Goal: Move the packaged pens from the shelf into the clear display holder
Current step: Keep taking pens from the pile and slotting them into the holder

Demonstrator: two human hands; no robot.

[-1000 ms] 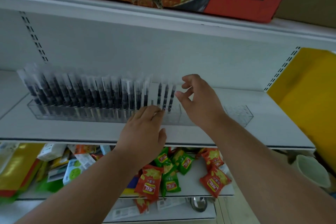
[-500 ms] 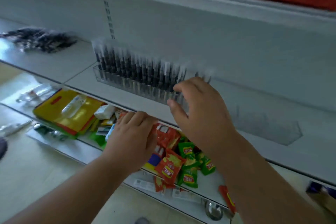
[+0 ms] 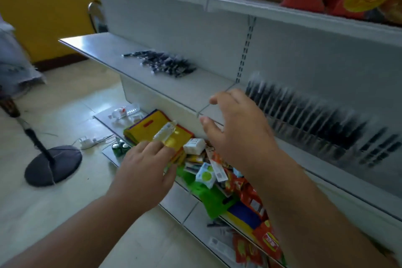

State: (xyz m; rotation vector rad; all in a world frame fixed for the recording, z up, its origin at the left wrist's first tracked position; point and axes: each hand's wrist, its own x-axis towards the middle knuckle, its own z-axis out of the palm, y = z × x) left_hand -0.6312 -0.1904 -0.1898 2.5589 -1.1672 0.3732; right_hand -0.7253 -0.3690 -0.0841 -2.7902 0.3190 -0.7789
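A loose pile of packaged pens [image 3: 161,64] lies on the white shelf [image 3: 113,50] at the left. To the right stands the clear display holder [image 3: 313,135], packed with several upright packaged pens [image 3: 304,111], blurred by motion. My right hand [image 3: 237,130] hovers in front of the shelf edge, left of the holder, fingers spread and holding nothing. Lower down, my left hand [image 3: 143,172] is in the air in front of the lower shelf, its fingers loose and empty.
The lower shelf [image 3: 180,202] carries yellow bags [image 3: 152,128], a white box [image 3: 194,146] and red and green snack packets [image 3: 245,193]. A fan base [image 3: 53,165] stands on the floor at left. Cardboard and a red box sit on the top shelf.
The view has swung left, bringing the loose pen pile into sight. Both hands have left the holder and moved leftward; the right hand's fingers have spread.
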